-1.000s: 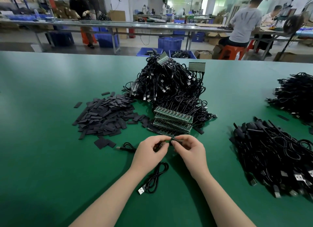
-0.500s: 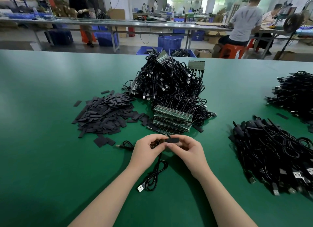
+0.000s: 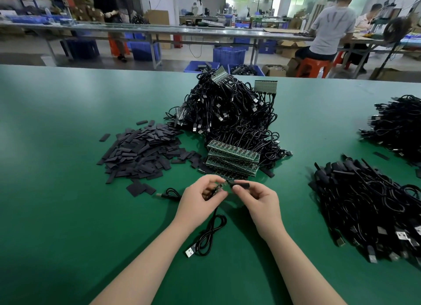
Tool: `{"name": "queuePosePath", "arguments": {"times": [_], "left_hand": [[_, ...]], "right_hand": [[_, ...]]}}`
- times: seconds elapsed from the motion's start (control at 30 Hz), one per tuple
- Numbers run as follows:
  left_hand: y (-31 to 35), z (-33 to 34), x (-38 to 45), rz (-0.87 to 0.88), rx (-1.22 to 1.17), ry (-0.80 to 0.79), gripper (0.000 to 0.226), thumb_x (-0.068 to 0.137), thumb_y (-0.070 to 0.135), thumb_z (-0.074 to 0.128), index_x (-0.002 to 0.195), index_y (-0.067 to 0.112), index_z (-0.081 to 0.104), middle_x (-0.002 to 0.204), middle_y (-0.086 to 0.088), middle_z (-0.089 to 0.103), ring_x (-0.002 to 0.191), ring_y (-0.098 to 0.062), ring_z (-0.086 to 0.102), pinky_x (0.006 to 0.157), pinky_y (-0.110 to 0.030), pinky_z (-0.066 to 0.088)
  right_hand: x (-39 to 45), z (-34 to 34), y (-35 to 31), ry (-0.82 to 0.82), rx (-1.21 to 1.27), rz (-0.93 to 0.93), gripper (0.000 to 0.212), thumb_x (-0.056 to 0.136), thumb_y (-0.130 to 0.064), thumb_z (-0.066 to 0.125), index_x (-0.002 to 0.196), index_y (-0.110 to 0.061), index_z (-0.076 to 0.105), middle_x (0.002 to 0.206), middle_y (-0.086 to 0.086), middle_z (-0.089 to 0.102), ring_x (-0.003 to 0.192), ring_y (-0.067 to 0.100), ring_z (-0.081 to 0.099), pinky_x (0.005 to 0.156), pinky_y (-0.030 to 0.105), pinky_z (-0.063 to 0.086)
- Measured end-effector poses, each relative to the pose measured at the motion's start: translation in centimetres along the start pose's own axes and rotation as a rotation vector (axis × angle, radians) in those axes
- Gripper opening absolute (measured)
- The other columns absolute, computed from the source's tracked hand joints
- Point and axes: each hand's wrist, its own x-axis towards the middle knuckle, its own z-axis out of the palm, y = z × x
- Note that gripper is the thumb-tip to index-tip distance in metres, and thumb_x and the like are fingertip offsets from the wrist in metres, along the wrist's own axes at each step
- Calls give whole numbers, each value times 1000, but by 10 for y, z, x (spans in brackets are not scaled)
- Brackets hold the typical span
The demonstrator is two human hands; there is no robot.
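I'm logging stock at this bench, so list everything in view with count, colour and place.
table: one, green, foreground
cable heap: one, black, table centre
board strips: one stack, green, heap's near side
sleeve pieces: one pile, black, left of heap
near cable pile: one, black, table's right side
far cable pile: one, black, right edge
loose cable: one, black, left of left hand
crates: several, blue, floor behind table
held cable: one, black, trailing from left hand
small board: one, green, pinched in left hand
sleeve: one, black, pinched in right hand
left hand: one, bare, centre foreground
right hand: one, bare, beside it
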Motion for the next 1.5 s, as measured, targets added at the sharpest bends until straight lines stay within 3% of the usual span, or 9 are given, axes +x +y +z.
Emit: {"name": "queuePosePath", "arguments": {"times": [0.07,0.17,0.33,0.6,0.87,1.03,1.3,1.5], "left_hand": [[-2,0,-1,-28,21,-4,31,82,38,72,105,49,54,89,19,70,80,-1,63,75,-15,48],[-4,1,-1,-46,61,8,29,81,35,74,101,50,60,87,19,69,83,0,63,77,-20,51],[-3,1,-2,-12,82,51,28,82,31,75,91,56,65,89,30,67,88,7,61,74,-6,45],[2,1,-4,-4,68,33,18,80,37,73,90,50,66,91,30,67,86,8,62,72,-6,44],[0,1,-2,-12,118,42,13,80,48,65,91,55,63,98,31,66,96,8,61,84,-21,51],[-2,1,-2,-10,108,71,17,83,39,71,89,54,65,97,28,67,94,7,62,83,-18,51],[-1,0,-2,-20,101,70,17,83,34,74,91,49,68,94,25,69,91,7,63,80,-12,50],[1,0,-3,-3,94,46,18,82,35,75,91,48,69,95,29,68,91,8,63,79,-10,48]], "right_hand": [[1,-2,1,51,30,29,14,85,-17,77,83,-31,79,81,7,76,69,6,62,64,15,50],[2,0,3,36,-16,20,13,85,-18,78,82,-30,78,79,2,76,69,6,64,64,16,51],[1,2,4,27,-53,8,15,86,-16,77,82,-31,76,76,-5,76,67,0,65,62,13,49],[1,1,2,21,-45,12,11,86,-16,76,87,-26,76,78,-6,76,67,0,65,62,12,48],[1,0,3,-7,-47,9,11,86,-17,77,86,-28,75,72,-5,74,63,1,63,59,13,48],[1,0,3,-15,-48,6,16,85,-19,78,85,-34,76,74,-2,75,66,5,66,61,18,52],[0,1,3,-33,-51,-14,20,86,-17,77,86,-37,75,75,-5,75,68,3,68,61,14,49],[0,0,4,-32,-51,-16,14,86,-17,77,86,-30,75,76,-4,75,70,4,68,63,15,50]]}}
